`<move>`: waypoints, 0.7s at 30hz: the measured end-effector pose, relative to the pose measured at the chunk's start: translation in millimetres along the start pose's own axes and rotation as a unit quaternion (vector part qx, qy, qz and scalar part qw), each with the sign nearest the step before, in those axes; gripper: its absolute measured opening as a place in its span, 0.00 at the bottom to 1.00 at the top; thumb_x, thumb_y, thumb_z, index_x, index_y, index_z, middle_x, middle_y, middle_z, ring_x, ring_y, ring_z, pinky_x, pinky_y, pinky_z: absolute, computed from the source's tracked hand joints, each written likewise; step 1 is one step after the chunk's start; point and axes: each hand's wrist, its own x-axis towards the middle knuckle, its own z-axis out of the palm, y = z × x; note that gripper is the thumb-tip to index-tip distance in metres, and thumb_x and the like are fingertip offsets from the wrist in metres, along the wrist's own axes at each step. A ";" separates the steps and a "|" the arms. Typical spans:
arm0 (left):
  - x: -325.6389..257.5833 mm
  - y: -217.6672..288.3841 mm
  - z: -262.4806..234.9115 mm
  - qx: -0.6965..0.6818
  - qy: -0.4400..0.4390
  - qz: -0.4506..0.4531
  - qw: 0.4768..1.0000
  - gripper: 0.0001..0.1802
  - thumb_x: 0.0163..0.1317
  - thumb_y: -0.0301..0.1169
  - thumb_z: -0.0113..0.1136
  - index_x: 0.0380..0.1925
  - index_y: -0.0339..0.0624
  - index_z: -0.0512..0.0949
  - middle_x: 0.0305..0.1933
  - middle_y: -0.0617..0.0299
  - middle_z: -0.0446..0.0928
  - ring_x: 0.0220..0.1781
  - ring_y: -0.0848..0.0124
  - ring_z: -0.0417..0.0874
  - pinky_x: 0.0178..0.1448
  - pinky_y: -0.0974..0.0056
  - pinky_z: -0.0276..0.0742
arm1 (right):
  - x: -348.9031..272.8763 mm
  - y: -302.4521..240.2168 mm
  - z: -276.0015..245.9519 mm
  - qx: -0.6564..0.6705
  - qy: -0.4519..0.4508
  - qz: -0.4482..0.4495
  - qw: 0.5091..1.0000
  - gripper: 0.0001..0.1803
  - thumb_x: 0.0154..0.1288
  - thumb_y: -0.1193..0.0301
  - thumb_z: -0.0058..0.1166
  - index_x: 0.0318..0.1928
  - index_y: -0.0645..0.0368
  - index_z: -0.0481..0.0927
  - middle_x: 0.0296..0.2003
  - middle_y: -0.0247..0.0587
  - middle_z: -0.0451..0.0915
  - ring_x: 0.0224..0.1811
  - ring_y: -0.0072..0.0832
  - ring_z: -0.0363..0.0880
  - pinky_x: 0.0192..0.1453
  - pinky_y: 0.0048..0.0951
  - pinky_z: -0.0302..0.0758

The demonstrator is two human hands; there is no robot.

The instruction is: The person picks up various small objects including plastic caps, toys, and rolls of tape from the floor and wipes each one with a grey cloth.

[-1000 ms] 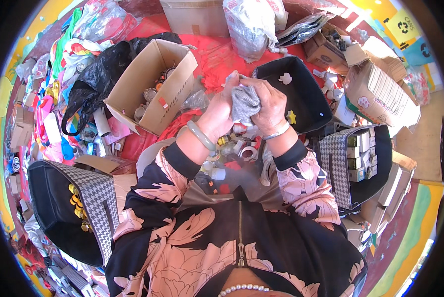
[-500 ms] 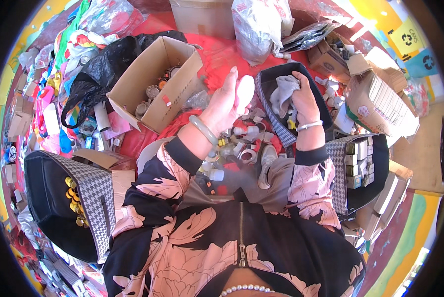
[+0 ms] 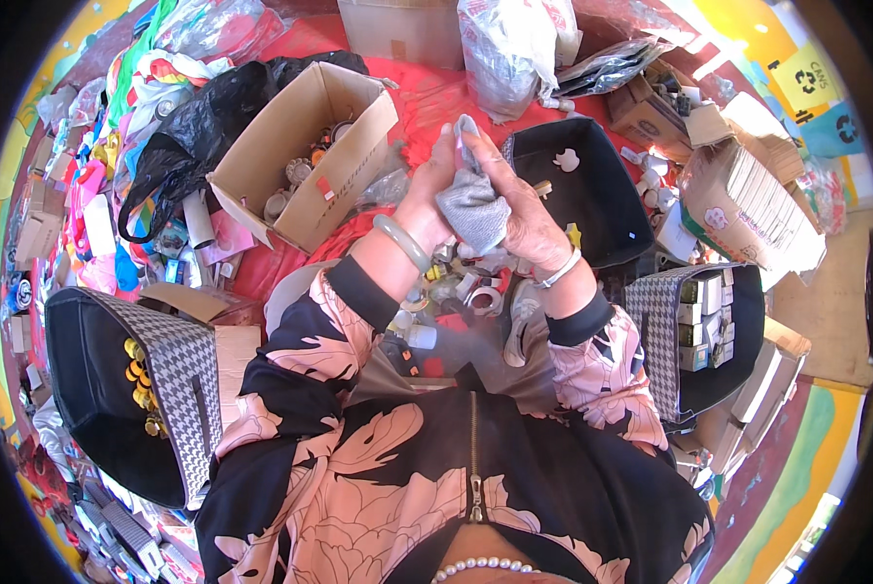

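In front of me, both hands come together around a grey cloth [image 3: 477,212]. My right hand [image 3: 534,219] is closed on the cloth and presses it toward the palm of the left. My left hand [image 3: 425,201] is closed beneath and beside the cloth. The smooth white oval object it held half a second ago is now covered by cloth and fingers. Just right of my hands stands a dark fabric bin [image 3: 607,200] with a few small white and yellow pieces inside. Below my hands lies a pile of small caps and lids [image 3: 480,292].
An open cardboard box [image 3: 353,165] holding round metal-looking pieces stands at left. A houndstooth bin [image 3: 178,389] with yellow-topped pieces is near left; another bin [image 3: 655,341] with small boxes is near right. Crammed cartons [image 3: 748,209] and a plastic bag [image 3: 509,58] stand farther off.
My right hand has lifted the grey cloth out of the dark bin and moved left, onto the white oval object in my left hand. The cloth now covers that object.
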 end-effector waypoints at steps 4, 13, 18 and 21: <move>-8.9 7.8 18.0 -0.048 -0.013 0.020 0.999 0.26 0.61 0.56 0.47 0.38 0.43 0.72 0.31 0.62 0.75 0.31 0.71 0.77 0.36 0.66 0.76 | -4.5 4.5 15.5 -0.129 0.069 -0.107 0.983 0.37 0.41 0.80 0.62 0.58 0.52 0.69 0.59 0.52 0.65 0.64 0.43 0.61 0.65 0.35 0.60; -16.7 24.1 14.3 -0.058 0.006 0.081 0.995 0.21 0.56 0.51 0.54 0.33 0.42 0.73 0.30 0.60 0.76 0.29 0.70 0.77 0.37 0.65 0.76 | 4.2 -5.5 7.3 -0.156 0.077 -0.195 0.965 0.29 0.41 0.80 0.62 0.50 0.55 0.75 0.45 0.46 0.77 0.49 0.39 0.76 0.54 0.34 0.71; -16.5 40.6 4.1 -0.102 0.049 0.085 0.990 0.27 0.50 0.52 0.61 0.35 0.38 0.71 0.30 0.58 0.73 0.34 0.65 0.75 0.45 0.63 0.74 | 3.5 37.8 -28.5 0.193 0.317 0.149 0.917 0.21 0.48 0.88 0.49 0.44 0.57 0.74 0.38 0.32 0.78 0.37 0.20 0.77 0.43 0.21 0.74; -15.9 33.5 11.4 -0.094 0.030 0.112 0.989 0.25 0.51 0.50 0.61 0.33 0.39 0.70 0.29 0.59 0.72 0.33 0.66 0.74 0.44 0.64 0.73 | 4.0 27.2 -35.4 -0.082 0.293 0.182 0.935 0.21 0.45 0.84 0.52 0.44 0.59 0.73 0.37 0.39 0.79 0.37 0.31 0.79 0.43 0.26 0.74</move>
